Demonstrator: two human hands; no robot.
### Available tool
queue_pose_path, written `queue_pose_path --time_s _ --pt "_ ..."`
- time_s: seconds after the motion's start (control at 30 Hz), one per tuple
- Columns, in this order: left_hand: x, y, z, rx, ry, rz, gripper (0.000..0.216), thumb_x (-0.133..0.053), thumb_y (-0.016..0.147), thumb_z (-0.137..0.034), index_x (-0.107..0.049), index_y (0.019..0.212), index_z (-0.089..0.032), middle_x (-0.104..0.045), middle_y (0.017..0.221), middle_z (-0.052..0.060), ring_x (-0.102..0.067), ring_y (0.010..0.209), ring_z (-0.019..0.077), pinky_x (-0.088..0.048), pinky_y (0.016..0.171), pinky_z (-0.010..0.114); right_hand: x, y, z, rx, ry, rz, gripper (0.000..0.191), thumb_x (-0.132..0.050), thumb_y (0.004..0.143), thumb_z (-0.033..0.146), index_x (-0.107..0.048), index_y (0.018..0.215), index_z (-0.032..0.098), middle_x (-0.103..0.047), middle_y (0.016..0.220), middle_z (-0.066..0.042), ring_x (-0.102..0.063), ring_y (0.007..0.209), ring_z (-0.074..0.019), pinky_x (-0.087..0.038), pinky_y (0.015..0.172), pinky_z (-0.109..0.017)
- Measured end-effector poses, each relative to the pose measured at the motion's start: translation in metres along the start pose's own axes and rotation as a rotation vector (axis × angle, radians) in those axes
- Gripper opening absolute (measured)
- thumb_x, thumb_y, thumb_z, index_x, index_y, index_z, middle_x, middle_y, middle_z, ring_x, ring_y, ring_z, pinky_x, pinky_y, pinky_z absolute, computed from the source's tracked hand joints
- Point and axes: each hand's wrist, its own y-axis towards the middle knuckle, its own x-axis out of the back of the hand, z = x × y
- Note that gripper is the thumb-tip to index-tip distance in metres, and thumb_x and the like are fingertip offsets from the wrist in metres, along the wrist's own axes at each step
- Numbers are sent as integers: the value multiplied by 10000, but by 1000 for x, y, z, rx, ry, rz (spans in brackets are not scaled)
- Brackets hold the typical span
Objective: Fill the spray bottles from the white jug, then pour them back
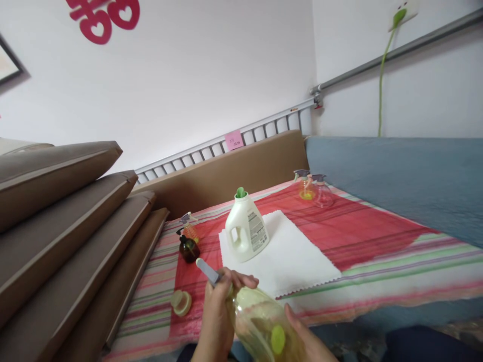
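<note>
Close to me, a clear pump bottle [260,322] with yellowish contents and a lime-green oval spot lies tilted between my hands. My left hand [221,309] is wrapped round its neck end, where a grey nozzle [208,272] sticks out. Along the body's right side, my right hand [307,334] grips it, with only the thumb and part of the hand showing. Just beyond stands a white detergent jug [247,229] with a green spout, its mouth uncapped, on a white cloth [298,256]. A pale round cap [181,302] lies to the left of my left hand.
A dark brown pump bottle [188,248] and a spray bottle [191,232] stand at left. Two more spray bottles [323,193] are at the back right. Stacked brown cushions [75,216] rise on the left. A radiator [207,151] runs behind the red striped cloth [362,231].
</note>
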Motion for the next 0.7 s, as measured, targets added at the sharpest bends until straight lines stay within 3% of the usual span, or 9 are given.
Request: queue_pose_path --time_s 0.13,0.23,0.3,0.43,0.6,0.7 --pt "1 0 0 9 -26 -6 248 -552 784 -320 -561 586 -172 -669 601 57 -638 690 241 -410 882 447 -6 3 -5 20 29 61 619 -507 747 688 -687 1001 154 -710 982 -94 -618 997 -235 -412 968 -347" --pt "5 0 6 -4 -63 -121 256 -599 754 -353 -564 577 -171 -666 602 52 -642 713 243 -423 859 425 -3 -1 -8 121 -41 -34 533 -663 715 553 -615 1126 216 -672 1101 -71 -604 1042 -233 -431 943 -363" --pt "5 0 9 0 -62 -162 262 -611 738 -368 -560 572 -172 -670 609 53 -645 733 248 -430 842 410 1 -3 -9 159 -48 -92 583 -740 663 488 -578 1167 245 -643 1156 -70 -615 1018 -223 -464 892 -339" --pt "-2 0 5 24 6 -122 228 -604 722 -334 -550 567 -175 -683 606 69 -650 728 253 -438 842 413 2 0 -8 -20 24 -93 547 -555 755 625 -663 1025 162 -686 1008 -102 -665 746 -178 -522 694 -276" --pt "-4 -1 5 46 7 -110 237 -602 718 -338 -550 554 -175 -682 593 72 -652 706 253 -430 866 437 -5 5 -5 27 13 -91 614 -464 752 695 -692 952 162 -706 953 -110 -652 842 -202 -514 739 -285" --pt "3 0 12 24 -12 -155 244 -621 712 -355 -551 564 -174 -678 599 60 -651 705 243 -415 880 432 -1 0 -5 -22 -60 -113 638 -519 730 688 -639 1083 170 -677 1043 -119 -660 752 -188 -520 696 -294"
